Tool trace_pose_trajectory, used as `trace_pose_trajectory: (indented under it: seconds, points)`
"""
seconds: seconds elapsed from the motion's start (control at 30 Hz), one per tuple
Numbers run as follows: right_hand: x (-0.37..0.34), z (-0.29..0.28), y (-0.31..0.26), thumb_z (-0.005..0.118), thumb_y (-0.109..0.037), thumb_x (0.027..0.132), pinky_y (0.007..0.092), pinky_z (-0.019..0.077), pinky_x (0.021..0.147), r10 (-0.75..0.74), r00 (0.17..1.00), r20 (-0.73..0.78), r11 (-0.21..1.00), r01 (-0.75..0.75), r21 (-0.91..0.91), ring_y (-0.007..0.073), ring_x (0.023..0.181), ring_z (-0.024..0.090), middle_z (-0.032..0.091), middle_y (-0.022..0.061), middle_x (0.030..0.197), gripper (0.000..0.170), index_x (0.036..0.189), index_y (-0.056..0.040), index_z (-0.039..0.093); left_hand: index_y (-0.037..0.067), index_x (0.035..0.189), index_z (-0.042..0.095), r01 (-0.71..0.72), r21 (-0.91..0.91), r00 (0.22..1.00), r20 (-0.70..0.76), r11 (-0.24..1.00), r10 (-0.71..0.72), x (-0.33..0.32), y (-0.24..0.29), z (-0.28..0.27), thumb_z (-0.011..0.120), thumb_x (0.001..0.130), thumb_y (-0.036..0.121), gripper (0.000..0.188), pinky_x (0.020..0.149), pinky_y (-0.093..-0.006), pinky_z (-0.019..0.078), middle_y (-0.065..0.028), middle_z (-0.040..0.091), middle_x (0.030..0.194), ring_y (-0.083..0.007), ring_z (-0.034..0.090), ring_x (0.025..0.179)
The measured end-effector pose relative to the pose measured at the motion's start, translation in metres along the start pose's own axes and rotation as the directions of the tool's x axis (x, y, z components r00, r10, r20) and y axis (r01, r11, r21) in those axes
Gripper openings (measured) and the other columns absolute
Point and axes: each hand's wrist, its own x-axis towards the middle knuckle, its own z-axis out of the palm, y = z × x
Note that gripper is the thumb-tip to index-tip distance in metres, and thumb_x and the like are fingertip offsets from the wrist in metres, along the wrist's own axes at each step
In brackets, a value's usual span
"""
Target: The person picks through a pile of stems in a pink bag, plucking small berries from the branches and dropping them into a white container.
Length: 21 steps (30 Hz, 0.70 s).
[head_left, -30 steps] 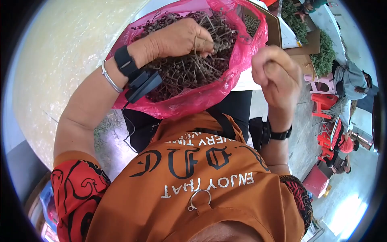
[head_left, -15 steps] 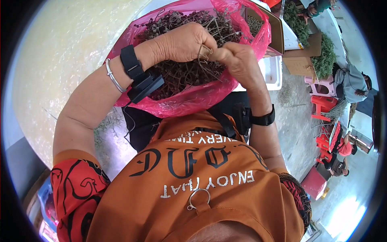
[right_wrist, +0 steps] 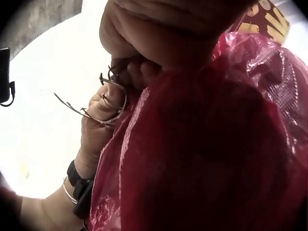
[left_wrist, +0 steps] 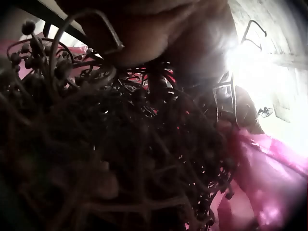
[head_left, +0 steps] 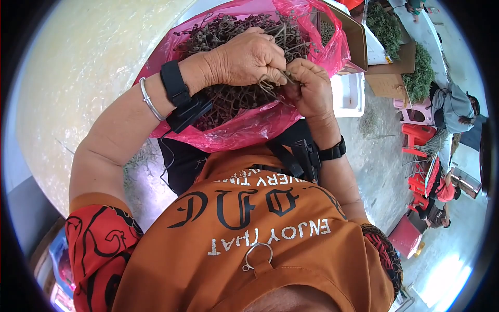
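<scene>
A pink plastic bag (head_left: 223,139) stands wide at the top in front of the person's lap, heaped with dark dried stalks (head_left: 208,41) that carry small round heads. Over the heap, the left hand (head_left: 247,57) pinches thin brownish stems (head_left: 267,84) between thumb and fingers. Close against it, the right hand (head_left: 313,87) has curled fingers gripping the other side of these stems. In the right wrist view a bent stem (right_wrist: 103,121) sticks out between the two hands. The left wrist view shows tangled stalks (left_wrist: 144,144) right below the palm.
Beyond the bag is a cardboard box (head_left: 355,48) with small round grains (head_left: 327,32) near it. A white tray (head_left: 349,96) lies right of the bag. Farther right are boxed green plants (head_left: 418,73), red stools (head_left: 416,136) and a seated person (head_left: 453,106).
The right hand came in from the right to meet the left hand over the bag, and both now grip the stems. The left hand has shifted slightly to the right.
</scene>
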Motion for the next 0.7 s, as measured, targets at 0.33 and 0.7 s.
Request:
trace_pose_trajectory:
  seconds: [0.33,0.7]
  points:
    - [-0.019,-0.021,-0.026,0.056,-0.023,0.082,0.0209,0.0226,0.039,-0.325,0.815,0.48,0.923,0.164,0.348,0.009,0.044,0.03,0.033,-0.0028,0.053,0.027,0.065,-0.0044,0.048,0.006,0.073,0.055,0.001,-0.068,0.996,0.087,0.998,0.005,-0.004,-0.01,-0.011,0.063,0.078,0.02,0.017,0.092,-0.0373,0.0282,-0.0031,0.047,0.068,-0.0224,0.05,0.077]
    - [-0.004,0.0,-0.014,0.063,-0.016,0.077,0.0192,0.027,0.044,-0.082,0.985,0.151,0.996,0.077,0.041,0.0077,0.051,0.034,0.039,-0.0041,0.056,0.015,0.073,-0.0039,0.056,0.007,0.077,0.057,0.009,-0.171,1.0,-0.01,0.985,-0.011,-0.011,-0.009,-0.001,0.059,0.081,0.022,0.016,0.092,-0.0379,0.0279,-0.002,0.051,0.074,-0.0206,0.05,0.079]
